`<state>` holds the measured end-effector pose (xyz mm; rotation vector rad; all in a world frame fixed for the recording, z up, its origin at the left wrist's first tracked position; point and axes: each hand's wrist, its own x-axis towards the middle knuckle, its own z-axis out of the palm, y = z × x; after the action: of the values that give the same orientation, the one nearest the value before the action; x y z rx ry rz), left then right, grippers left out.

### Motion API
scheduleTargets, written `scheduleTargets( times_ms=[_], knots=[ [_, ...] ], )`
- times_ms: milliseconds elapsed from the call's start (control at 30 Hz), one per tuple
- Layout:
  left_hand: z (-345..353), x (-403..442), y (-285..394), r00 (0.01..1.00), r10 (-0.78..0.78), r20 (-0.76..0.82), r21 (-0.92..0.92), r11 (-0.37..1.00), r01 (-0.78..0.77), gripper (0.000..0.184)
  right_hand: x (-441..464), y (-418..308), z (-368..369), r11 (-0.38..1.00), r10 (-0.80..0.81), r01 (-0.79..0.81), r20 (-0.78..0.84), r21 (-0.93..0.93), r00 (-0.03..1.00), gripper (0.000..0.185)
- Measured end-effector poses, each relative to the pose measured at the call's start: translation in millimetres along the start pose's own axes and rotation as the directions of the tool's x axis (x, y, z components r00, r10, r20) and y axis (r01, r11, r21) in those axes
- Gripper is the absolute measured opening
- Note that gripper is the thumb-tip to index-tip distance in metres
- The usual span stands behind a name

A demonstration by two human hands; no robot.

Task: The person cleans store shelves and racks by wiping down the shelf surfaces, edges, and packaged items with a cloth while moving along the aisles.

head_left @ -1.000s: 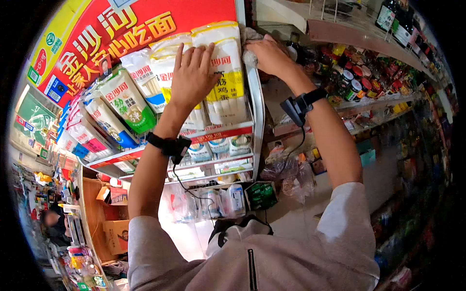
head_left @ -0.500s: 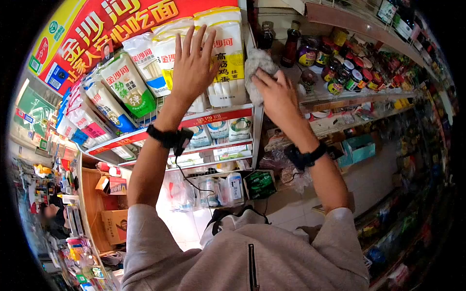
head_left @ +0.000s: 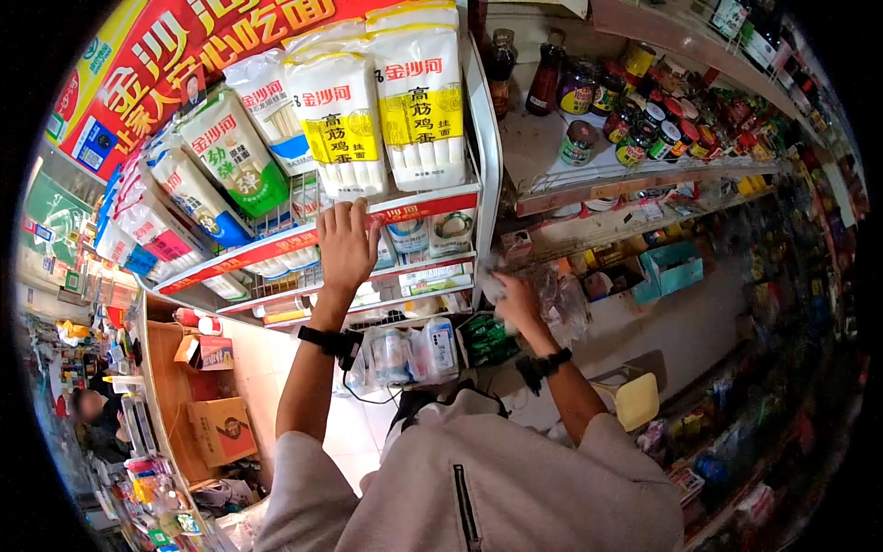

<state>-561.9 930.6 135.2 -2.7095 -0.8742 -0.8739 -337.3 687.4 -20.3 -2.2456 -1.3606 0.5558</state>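
Two contacts: resting open left hand (head_left: 346,247) on red rail (head_left: 230,264), likely for steadiness; gripping blurred grey cloth (head_left: 490,287) in right hand (head_left: 521,304), seemingly bunched for firmer hold.

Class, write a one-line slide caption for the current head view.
Left hand at the red front strip of a noodle rack, right hand holding a grey cloth close to its side.
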Motion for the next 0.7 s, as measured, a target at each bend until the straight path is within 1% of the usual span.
scheduleTargets(
  times_ms=[33, 67, 100, 167, 200, 267, 300, 333, 367, 400, 433, 467, 500, 533, 567, 600, 633, 667, 700],
  knots=[
    [5, 0, -4, 0.998, 0.039, -0.055, -0.006, 0.999, -0.04, 0.046, -5, 36, 25, 0.93, 0.217, -0.247, 0.134, 0.272, 0.967, 0.06],
    [9, -2, -4, 0.998, 0.035, -0.048, -0.018, 0.999, -0.035, 0.046, -15, 54, 38, 0.728, 0.377, -0.494, 0.324, 0.475, 0.868, 0.064],
    [13, -3, -6, 0.997, 0.029, -0.071, -0.026, 0.999, -0.031, 0.047, -27, 51, 31, 0.727, 0.388, -0.505, 0.329, 0.466, 0.861, 0.064],
    [22, -2, -9, 0.995, 0.02, -0.096, -0.043, 0.999, -0.024, 0.049, -52, 21, -13, 0.563, 0.587, -0.639, 0.291, 0.525, 0.756, 0.069],
    [26, -2, -10, 0.995, 0.016, -0.099, -0.043, 0.999, -0.021, 0.049, -53, 10, -35, 0.563, 0.593, -0.644, 0.29, 0.518, 0.751, 0.069],
    [30, -8, -13, 0.995, 0.011, -0.096, -0.039, 0.999, -0.015, 0.049, -43, -12, -84, 0.408, 0.468, -0.411, 0.199, 0.816, 0.861, 0.059],
    [30, -8, -14, 0.995, 0.012, -0.101, -0.023, 1.0, -0.015, 0.05, -38, -32, -116, 0.494, 0.439, -0.289, 0.051, 0.82, 0.897, 0.057],
    [31, -8, -15, 0.995, 0.011, -0.099, -0.027, 1.0, -0.014, 0.05, -32, -57, -151, 0.575, 0.396, -0.164, -0.097, 0.801, 0.913, 0.054],
    [31, -8, -15, 0.993, 0.023, -0.117, -0.013, 1.0, -0.025, 0.052, -25, -91, -185, 0.651, 0.293, 0.039, -0.299, 0.758, 0.908, 0.052],
    [30, -7, -16, 0.99, 0.035, -0.137, 0.003, 0.999, -0.035, 0.053, -12, -119, -211, 0.702, 0.173, 0.237, -0.485, 0.671, 0.857, 0.05],
    [29, -7, -15, 0.99, 0.03, -0.14, 0.002, 1.0, -0.03, 0.052, 10, -120, -231, 0.753, -0.028, 0.424, -0.62, 0.502, 0.784, 0.051],
    [29, -7, -15, 0.991, 0.024, -0.135, -0.001, 1.0, -0.024, 0.052, 34, -132, -243, 0.83, -0.099, 0.475, -0.76, 0.293, 0.642, 0.055],
    [28, -7, -15, 0.991, 0.023, -0.134, -0.008, 1.0, -0.024, 0.051, 52, -156, -265, 0.89, -0.242, 0.447, -0.736, 0.091, 0.633, 0.063],
    [28, -7, -15, 0.991, 0.024, -0.132, -0.014, 1.0, -0.026, 0.051, 79, -167, -273, 0.889, -0.337, 0.457, -0.722, -0.033, 0.604, 0.067],
    [27, -6, -15, 0.988, 0.038, -0.148, -0.001, 0.999, -0.039, 0.05, 106, -175, -278, 0.857, -0.461, 0.488, -0.674, -0.168, 0.578, 0.067],
    [27, -6, -16, 0.989, 0.035, -0.142, -0.005, 0.999, -0.036, 0.05, 139, -177, -279, 0.7, -0.693, 0.565, -0.606, -0.437, 0.39, 0.067],
    [28, -6, -17, 0.988, 0.038, -0.149, -0.011, 0.999, -0.04, 0.051, 176, -161, -264, 0.739, -0.673, 0.492, -0.551, -0.461, 0.494, 0.067],
    [28, -7, -17, 0.987, 0.04, -0.154, -0.018, 0.999, -0.043, 0.051, 183, -164, -249, 0.861, -0.499, 0.311, -0.546, -0.403, 0.673, 0.067],
    [28, -7, -17, 0.988, 0.038, -0.147, 0.0, 0.999, -0.038, 0.051, 180, -163, -244, 0.867, -0.489, 0.323, -0.524, -0.379, 0.697, 0.068]
  ],
)
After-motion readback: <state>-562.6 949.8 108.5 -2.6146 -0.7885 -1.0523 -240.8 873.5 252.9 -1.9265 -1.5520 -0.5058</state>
